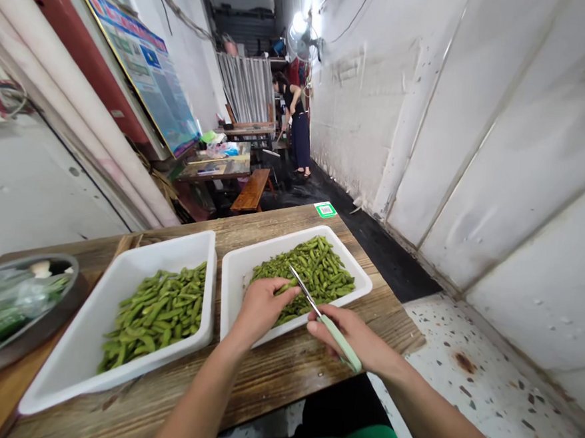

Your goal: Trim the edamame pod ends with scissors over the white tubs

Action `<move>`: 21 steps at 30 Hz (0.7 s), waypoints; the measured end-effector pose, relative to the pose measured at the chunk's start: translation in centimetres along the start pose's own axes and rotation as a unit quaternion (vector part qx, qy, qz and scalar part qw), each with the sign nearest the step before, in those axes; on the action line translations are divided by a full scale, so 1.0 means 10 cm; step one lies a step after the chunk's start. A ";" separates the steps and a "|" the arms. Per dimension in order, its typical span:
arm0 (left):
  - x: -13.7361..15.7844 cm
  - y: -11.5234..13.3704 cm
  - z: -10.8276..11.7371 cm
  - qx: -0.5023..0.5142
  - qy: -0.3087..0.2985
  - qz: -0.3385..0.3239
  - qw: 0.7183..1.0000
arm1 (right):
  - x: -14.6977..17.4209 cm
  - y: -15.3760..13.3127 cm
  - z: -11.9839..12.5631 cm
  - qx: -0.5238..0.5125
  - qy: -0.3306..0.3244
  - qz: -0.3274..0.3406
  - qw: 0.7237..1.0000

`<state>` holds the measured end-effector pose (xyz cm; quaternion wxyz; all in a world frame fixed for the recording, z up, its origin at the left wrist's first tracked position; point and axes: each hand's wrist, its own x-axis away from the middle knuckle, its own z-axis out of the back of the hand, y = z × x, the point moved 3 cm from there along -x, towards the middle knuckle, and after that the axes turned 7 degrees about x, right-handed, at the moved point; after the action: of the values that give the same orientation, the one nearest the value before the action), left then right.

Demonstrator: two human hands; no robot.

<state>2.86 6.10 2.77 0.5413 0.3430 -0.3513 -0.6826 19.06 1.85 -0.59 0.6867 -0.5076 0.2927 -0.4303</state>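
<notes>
Two white trays (116, 300) of green pods are set side by side on the wooden surface (282, 372). One pod (283, 289) over the right tray (238, 275) is pinched by the left hand (261, 307); one pair of scissors (323, 318) is gripped by the right hand (359, 340).

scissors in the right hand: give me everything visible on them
The scissors have thin, silvery metal blades and a pale green handle that looks like plastic. The right hand grips the handle, hiding part of it. They lie slanted, tips pointing up-left over the right tray of green pods, blades looking nearly closed. The tips sit near the left hand, which rests on the pods. Contact between blades and pods is unclear.
</notes>
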 end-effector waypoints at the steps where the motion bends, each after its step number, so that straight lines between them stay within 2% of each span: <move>1: 0.00 0.02 -0.01 0.010 -0.019 0.005 1.000 | 0.01 -0.01 0.01 0.002 0.001 0.000 1.000; 5: 0.00 0.03 -0.04 0.061 -0.073 0.037 0.995 | 0.04 -0.03 0.04 0.011 0.000 -0.003 1.000; 11: -0.02 -0.09 -0.11 0.190 -0.082 0.108 0.972 | 0.05 0.09 0.03 -0.022 -0.002 -0.038 0.999; 14: -0.03 -0.14 -0.11 0.286 -0.054 0.130 0.948 | 0.06 0.12 0.02 -0.077 -0.021 -0.050 0.996; 18: -0.02 -0.16 -0.09 0.404 0.004 0.158 0.901 | 0.10 0.06 0.02 -0.123 -0.025 -0.031 0.992; 21: -0.02 -0.12 -0.10 0.465 0.041 0.157 0.870 | 0.12 0.01 -0.01 -0.142 -0.041 -0.051 0.988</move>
<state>3.12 6.37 1.21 0.4333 0.5225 -0.6552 -0.3316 19.60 0.74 -0.72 0.5959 -0.6313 0.2961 -0.3982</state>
